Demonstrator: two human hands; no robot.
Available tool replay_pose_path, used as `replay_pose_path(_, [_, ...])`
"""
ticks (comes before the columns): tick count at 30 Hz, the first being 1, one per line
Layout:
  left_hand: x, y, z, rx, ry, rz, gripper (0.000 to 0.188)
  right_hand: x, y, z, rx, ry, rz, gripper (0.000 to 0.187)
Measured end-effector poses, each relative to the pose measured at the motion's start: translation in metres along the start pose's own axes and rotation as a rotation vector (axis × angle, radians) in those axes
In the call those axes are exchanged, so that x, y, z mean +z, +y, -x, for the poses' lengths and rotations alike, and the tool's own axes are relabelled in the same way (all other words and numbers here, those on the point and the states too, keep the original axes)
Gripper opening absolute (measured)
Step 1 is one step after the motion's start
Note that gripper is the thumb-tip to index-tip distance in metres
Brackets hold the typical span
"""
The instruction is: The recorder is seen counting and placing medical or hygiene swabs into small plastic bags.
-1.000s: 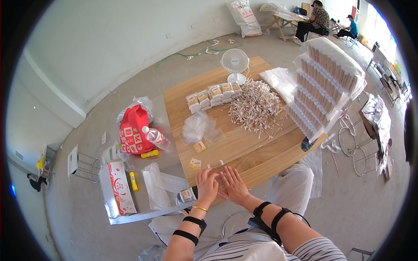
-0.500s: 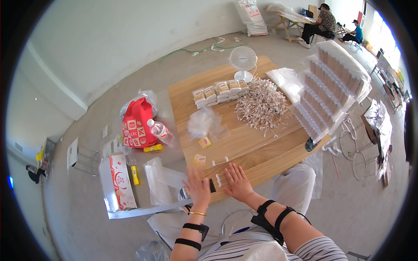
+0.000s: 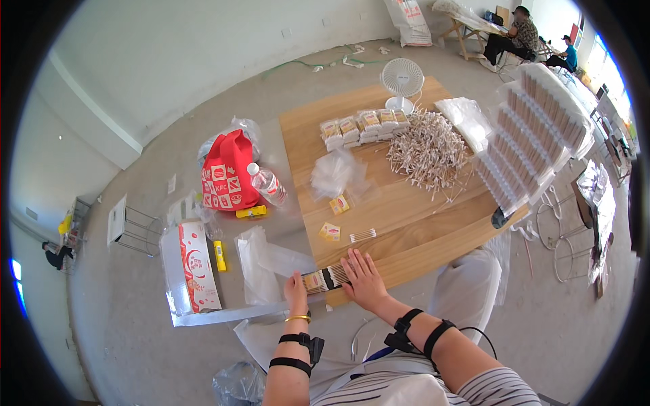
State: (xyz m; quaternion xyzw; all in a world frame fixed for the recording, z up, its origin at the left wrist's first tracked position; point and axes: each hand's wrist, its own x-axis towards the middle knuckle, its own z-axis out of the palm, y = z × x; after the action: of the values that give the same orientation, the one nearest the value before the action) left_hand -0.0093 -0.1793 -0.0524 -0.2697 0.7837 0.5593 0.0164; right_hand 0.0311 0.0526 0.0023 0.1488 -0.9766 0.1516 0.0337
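Left grip [image 3: 295, 292]: curled at the left end of a printed pouch [image 3: 311, 282]; cannot tell whether pinching the film or only bracing it.
Right grip [image 3: 365, 276]: laid flat, fingers extended, at the right end of a swab row [image 3: 338, 273], pinching nothing.
Pouch: lying just right of the left grip, at the edge of the tabletop [image 3: 420, 233].
Swab row: set between both grips, beside a dark band [image 3: 326, 278]; hard to tell how much sits inside the pouch.
Work between grips: probably squaring the row and feeding it into the pouch.
Next push: likely calls for steadying the pouch with the left grip and easing swabs leftward with the right, kept parallel.
Short swab line [image 3: 363, 235]: just beyond the right grip's fingertips.
Yellow-and-white cards [image 3: 330, 232]: beyond the left grip, toward the right.
Clear bags [image 3: 335, 172]: farther beyond both grips.
Swab pile [image 3: 428, 149]: well beyond the right grip.
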Motion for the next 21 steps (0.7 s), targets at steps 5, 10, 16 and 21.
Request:
replay_pose_path(5, [0.008,-0.007,-0.002,0.027,0.037,0.098,0.060,-0.004,-0.008,-0.001,0.001,-0.021,0.014,0.072])
replay_pose_path(10, [0.016,-0.015,-0.004,0.042,0.072,0.193,0.058,0.000,-0.017,-0.002,-0.005,-0.026,0.079,0.070])
replay_pose_path(16, [0.018,-0.014,-0.002,0.230,0.082,0.126,0.055,0.012,-0.059,-0.015,0.035,-0.076,-0.010,0.087])
replay_pose_path(21, [-0.008,-0.004,-0.004,0.284,0.088,-0.065,0.054,0.009,-0.041,-0.008,0.060,-0.033,-0.042,0.096])
